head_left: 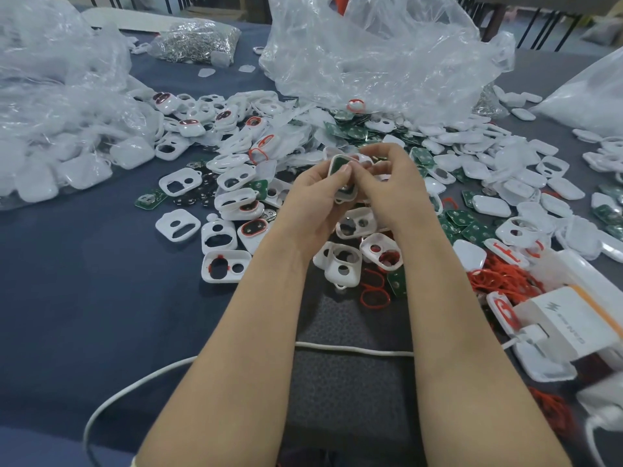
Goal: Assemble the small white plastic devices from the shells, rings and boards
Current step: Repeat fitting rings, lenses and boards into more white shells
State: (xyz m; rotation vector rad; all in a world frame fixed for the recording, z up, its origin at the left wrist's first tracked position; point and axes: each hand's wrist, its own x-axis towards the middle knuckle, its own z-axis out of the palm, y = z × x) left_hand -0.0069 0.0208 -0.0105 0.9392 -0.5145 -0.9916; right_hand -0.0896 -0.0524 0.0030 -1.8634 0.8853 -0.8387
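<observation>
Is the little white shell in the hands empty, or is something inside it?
Not empty: a green board sits inside the white shell, pinched between the left hand and right hand.

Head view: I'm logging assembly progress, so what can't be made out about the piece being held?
- Head view, the white shell: its right side is hidden behind the right hand and the thumb of the left hand.
- Head view, the green board inside it: too small to tell whether it is fully seated.
- Head view, a red ring on this piece: cannot tell, fingers cover that area.
</observation>
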